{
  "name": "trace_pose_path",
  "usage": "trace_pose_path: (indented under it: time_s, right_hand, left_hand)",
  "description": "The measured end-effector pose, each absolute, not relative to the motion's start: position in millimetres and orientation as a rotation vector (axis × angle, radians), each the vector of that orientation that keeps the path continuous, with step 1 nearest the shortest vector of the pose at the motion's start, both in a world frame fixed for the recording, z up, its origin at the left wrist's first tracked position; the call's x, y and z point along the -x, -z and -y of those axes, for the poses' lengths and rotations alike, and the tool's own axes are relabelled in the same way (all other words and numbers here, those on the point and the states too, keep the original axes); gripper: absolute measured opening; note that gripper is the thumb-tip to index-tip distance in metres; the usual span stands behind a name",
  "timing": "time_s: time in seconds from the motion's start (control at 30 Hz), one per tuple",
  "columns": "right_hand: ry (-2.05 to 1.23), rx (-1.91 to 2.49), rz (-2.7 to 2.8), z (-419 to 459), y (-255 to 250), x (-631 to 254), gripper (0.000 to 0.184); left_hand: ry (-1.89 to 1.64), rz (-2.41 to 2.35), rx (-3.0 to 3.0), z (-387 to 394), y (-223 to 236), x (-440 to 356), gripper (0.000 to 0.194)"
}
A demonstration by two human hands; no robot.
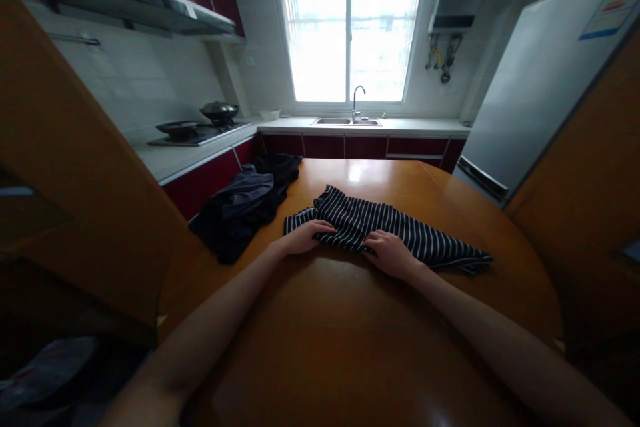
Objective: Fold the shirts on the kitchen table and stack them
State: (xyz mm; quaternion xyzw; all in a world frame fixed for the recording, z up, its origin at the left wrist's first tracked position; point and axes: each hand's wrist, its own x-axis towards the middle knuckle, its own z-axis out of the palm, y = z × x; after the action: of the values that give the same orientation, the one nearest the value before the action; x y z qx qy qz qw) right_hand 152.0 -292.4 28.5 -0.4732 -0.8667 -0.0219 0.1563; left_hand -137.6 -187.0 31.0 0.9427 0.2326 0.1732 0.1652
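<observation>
A black shirt with white stripes (400, 223) lies across the wooden table, folded into a long band. Its narrower end points to the right, and a sleeve-like piece sticks out at the left. My left hand (306, 236) grips the near edge toward the left, with fingers bent over the cloth. Farther right along that same edge, my right hand (391, 253) pinches the fabric, its fingers curled on top. The cloth between the two hands is slightly bunched. Parts of the fingertips are hidden in the folds.
A heap of dark clothes (245, 203) lies at the table's left edge. The round wooden table (320, 347) reaches toward a counter with a sink (333, 121). Pans (220, 111) stand on the stove at left; a fridge (530, 80) is at right.
</observation>
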Motion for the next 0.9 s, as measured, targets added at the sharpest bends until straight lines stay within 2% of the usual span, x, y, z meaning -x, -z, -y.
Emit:
trace_pose_path:
  time_s: [0.23, 0.33, 0.47, 0.57, 0.67, 0.77, 0.83, 0.9]
  right_hand:
    - [0.119, 1.379, 2.482, 296.7, -32.3, -148.6, 0.017]
    - [0.141, 1.402, 2.481, 297.6, -33.4, -145.8, 0.018]
    - [0.165, 1.366, 2.501, 292.0, -35.9, -135.3, 0.029]
    - [0.08, 1.267, 2.558, 277.3, -40.4, -125.1, 0.027]
    - [-0.29, 1.214, 2.581, 251.1, -49.2, -115.9, 0.012]
    - [-0.726, 1.275, 2.47, 214.4, -62.2, -113.1, 0.014]
    - [-0.838, 1.324, 2.377, 186.3, -73.2, -120.3, 0.013]
    - [-0.839, 1.385, 2.236, 158.5, -85.4, -138.6, 0.009]
  left_hand:
    - [-0.619, -0.688, -2.657, 175.9, -17.6, 138.6, 0.032]
    - [-0.593, -0.685, -2.626, 177.7, -18.6, 135.3, 0.025]
    - [-0.561, -0.648, -2.578, 179.1, -24.3, 135.6, 0.026]
    - [-0.567, -0.642, -2.553, 182.0, -28.2, 136.9, 0.027]
    - [-0.565, -0.639, -2.522, 188.0, -32.3, 136.6, 0.032]
    - [-0.659, -0.67, -2.588, 196.8, -37.0, 131.6, 0.046]
    - [-0.862, -0.787, -2.679, 204.4, -38.6, 125.2, 0.054]
    - [-1.124, -0.962, -2.728, 213.4, -37.8, 117.3, 0.051]
